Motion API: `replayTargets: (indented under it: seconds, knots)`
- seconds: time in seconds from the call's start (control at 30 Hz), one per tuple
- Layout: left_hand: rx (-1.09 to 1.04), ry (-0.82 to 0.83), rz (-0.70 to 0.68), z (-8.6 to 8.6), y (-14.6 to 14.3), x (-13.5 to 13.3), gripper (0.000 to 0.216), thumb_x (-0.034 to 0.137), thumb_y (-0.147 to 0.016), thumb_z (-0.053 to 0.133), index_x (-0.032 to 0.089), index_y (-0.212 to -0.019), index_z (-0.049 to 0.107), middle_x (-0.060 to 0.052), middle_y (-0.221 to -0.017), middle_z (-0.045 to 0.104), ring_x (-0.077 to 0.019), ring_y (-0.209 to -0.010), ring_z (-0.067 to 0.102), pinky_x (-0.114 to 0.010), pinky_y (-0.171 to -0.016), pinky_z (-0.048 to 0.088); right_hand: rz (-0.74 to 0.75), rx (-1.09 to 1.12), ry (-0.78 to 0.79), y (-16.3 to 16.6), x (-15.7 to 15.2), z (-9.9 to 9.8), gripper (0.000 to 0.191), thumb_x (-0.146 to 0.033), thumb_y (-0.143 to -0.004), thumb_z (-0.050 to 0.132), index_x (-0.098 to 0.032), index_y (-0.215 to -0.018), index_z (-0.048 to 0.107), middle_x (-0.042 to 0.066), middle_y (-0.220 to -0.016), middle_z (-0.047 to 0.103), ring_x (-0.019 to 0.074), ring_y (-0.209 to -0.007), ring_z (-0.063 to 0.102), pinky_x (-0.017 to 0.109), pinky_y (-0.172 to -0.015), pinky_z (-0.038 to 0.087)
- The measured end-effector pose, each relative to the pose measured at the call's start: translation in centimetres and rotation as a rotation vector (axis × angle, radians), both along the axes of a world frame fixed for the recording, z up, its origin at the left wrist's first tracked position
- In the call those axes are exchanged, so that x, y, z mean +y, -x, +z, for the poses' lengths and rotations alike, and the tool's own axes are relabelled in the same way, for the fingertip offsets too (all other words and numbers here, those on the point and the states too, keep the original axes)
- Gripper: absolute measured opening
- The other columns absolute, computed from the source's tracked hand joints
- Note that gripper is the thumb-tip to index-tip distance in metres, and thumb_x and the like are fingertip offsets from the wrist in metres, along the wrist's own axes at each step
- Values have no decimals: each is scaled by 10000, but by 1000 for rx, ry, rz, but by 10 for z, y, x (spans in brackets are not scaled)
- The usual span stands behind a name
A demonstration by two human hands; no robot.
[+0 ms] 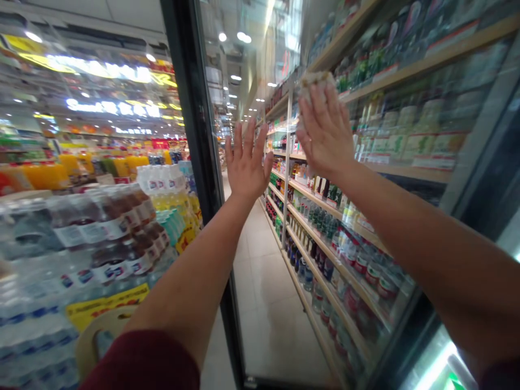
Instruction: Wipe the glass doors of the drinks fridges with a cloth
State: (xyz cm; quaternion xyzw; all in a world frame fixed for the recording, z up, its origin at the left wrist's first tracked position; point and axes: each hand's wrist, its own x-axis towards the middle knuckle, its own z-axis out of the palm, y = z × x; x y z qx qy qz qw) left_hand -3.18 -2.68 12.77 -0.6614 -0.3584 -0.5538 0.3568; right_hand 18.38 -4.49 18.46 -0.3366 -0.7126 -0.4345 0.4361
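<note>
A glass door (pixel 260 336) with a black frame (pixel 184 81) stands at an angle in front of me. My left hand (pixel 247 162) lies against the glass near the frame, fingers spread and holding nothing. Higher up and to the right, my right hand (pixel 327 127) presses a pale cloth (pixel 317 78) flat to the pane. Part of the cloth shows past the fingertips; the palm and fingers cover the rest. Both arms are stretched forward.
Shelves of bottled drinks (pixel 337 254) show in the glass, through it or as a reflection. To the left are stacked shrink-wrapped bottle packs (pixel 93 227), a yellow sign (pixel 108 306) and a beige curved handle-like part (pixel 87 341). A lit cooler edge (pixel 436 368) is at lower right.
</note>
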Motion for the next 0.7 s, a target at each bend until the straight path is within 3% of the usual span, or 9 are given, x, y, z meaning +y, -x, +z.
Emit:
replayTargets:
  seconds: [0.1, 0.2, 0.3, 0.37, 0.43, 0.6, 0.7]
  knots:
    - [-8, -36, -65, 2, 5, 1, 672, 622, -1013, 151, 307, -1602, 224, -24, -1690, 195, -211, -1578, 55, -491, -1291, 20, 134, 3, 69, 47, 5, -7, 577, -409, -1070, 293, -169, -1595, 272, 94, -1689, 212, 263, -1578, 101, 560, -1264, 164]
    - [14, -119, -182, 9, -2, -4, 730, 663, -981, 21, 310, -1620, 23, -23, -1711, 90, -191, -1578, 33, -448, -1293, 99, 215, 22, 161, 74, 7, 1, 565, -343, -1065, 268, -180, -1605, 232, 53, -1695, 204, 227, -1578, 115, 516, -1279, 188]
    - [133, -115, -318, 19, -22, -7, 732, 654, -974, -24, 293, -1609, -66, -43, -1708, 104, -194, -1574, 99, -425, -1283, 177, 281, 66, 224, 70, 7, 13, 593, -306, -1062, 249, -195, -1628, 111, 50, -1690, 222, 194, -1564, 189, 481, -1269, 249]
    - [153, -63, -337, 24, -35, -5, 706, 615, -997, 4, 271, -1613, -25, -64, -1694, 172, -205, -1567, 149, -431, -1277, 197, 317, 120, 204, 53, 6, 7, 602, -273, -1064, 187, -205, -1631, -3, 59, -1688, 221, 157, -1539, 264, 447, -1251, 302]
    - [121, -34, -270, 27, -42, -1, 682, 581, -1022, 102, 245, -1615, 74, -85, -1666, 258, -234, -1560, 173, -460, -1279, 178, 281, 165, 144, 29, 4, -20, 599, -248, -1064, 146, -181, -1628, -43, 78, -1687, 220, 153, -1533, 280, 427, -1242, 318]
    - [97, -34, -73, 40, -29, 6, 627, 459, -999, 376, 204, -1567, 303, -119, -1596, 385, -321, -1542, 189, -555, -1261, 171, -95, 62, -29, -21, -3, -154, 628, -364, -1038, 444, -240, -1615, 232, 62, -1619, 393, 267, -1574, 136, 502, -1273, 188]
    - [25, -37, 0, 54, -17, 4, 621, 407, -987, 391, 208, -1567, 290, -81, -1597, 384, -294, -1562, 113, -590, -1265, 133, -228, 88, -72, -31, -4, -210, 649, -354, -1007, 517, -193, -1597, 297, 97, -1575, 456, 288, -1566, 169, 497, -1276, 146]
